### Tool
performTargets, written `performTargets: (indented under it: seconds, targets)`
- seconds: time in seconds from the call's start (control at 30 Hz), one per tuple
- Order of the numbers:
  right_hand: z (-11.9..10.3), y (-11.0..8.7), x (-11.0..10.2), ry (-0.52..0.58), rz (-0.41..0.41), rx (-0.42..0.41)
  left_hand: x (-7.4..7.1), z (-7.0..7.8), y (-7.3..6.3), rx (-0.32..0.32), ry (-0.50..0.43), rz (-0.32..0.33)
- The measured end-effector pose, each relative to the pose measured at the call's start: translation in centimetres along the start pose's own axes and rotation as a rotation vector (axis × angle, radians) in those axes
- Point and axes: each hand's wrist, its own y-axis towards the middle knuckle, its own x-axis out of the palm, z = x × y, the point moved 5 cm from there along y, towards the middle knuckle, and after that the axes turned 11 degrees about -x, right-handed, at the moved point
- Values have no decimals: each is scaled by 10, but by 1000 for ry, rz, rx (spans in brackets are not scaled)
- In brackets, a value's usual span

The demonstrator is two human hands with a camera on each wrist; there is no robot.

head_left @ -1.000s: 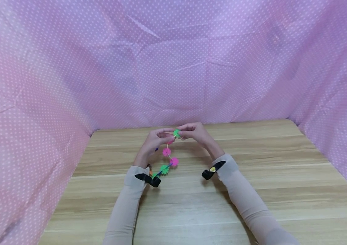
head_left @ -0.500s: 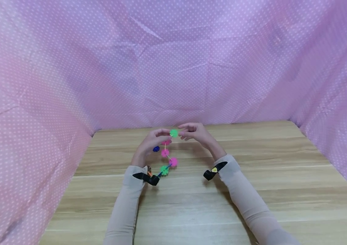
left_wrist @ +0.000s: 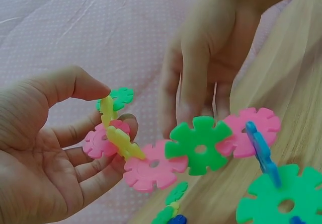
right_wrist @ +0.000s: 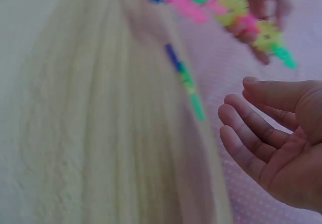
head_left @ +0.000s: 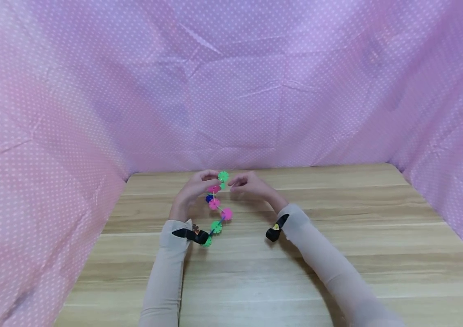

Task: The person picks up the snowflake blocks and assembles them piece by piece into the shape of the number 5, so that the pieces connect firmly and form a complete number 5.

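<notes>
A chain of slotted snowflake building discs (left_wrist: 201, 147), in pink, green, yellow and blue, hangs from my left hand (head_left: 192, 191). My left thumb and fingers pinch a yellow disc (left_wrist: 107, 109) near the chain's upper end. A green disc (head_left: 223, 176) sticks out at the tip of that end. My right hand (head_left: 253, 185) is just to the right, apart from the chain, with loosely bent fingers and nothing in them. Toward my left wrist the lower part of the chain is partly hidden by the black wrist strap.
A short run of blue, green and yellow discs (right_wrist: 186, 78) lies low over the wooden table (head_left: 231, 281); whether it joins the chain I cannot tell. Pink dotted cloth (head_left: 231, 91) encloses the table at the back and sides.
The right hand has let go of the green end disc and drawn away from it, its fingers now lower. The left hand has shifted slightly left with the chain.
</notes>
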Motion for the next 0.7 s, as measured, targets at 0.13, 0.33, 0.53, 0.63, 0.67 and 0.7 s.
performTargets:
  seconds: [0.13,0.33,0.53,0.63,0.67,0.7]
  targets:
    - [9,15,8,-62,-36,-17,-2,0,-1,0,2,13]
    - [23,32,13,-18,-68,24,-5,0,0,1,-8,26]
    - [25,44,14,-60,-82,-12,-5,-2,1,-16,-14,26]
    - [28,47,15,-103,-95,-5,-5,-2,1,-19,-10,25]
    - [28,48,16,-116,-96,-2,-6,-2,1,-19,-7,26]
    - [28,49,16,-123,-97,1,-6,-2,1,-17,-8,27]
